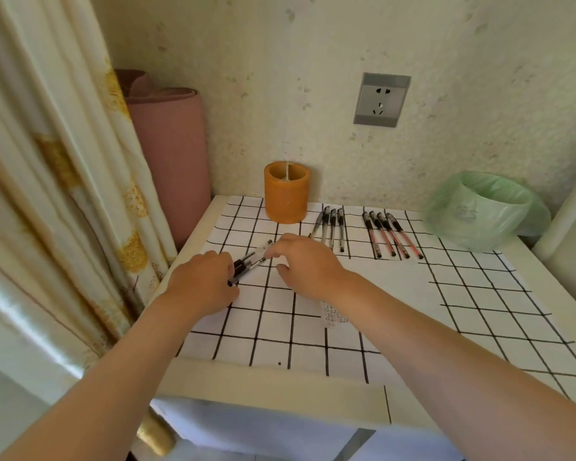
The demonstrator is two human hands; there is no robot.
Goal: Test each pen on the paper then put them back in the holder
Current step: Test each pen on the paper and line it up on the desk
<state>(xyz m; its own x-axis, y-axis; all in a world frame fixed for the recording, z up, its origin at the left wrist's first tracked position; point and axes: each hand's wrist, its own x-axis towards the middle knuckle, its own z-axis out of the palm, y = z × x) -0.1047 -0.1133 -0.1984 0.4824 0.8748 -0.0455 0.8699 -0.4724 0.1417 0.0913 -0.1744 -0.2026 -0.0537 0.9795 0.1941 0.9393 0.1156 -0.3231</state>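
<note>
A small bundle of clear pens with black caps lies slanted over the gridded white paper near the table's left edge. My left hand grips the bundle's lower end, and my right hand pinches its upper end with curled fingers. The orange cylindrical holder stands upright at the back by the wall. Right of it, a row of several black pens lies on the paper, and further right a row of several red pens.
A bin lined with a green plastic bag sits at the back right corner. A pink roll leans against the wall left of the table, beside a curtain. A wall socket is above the table.
</note>
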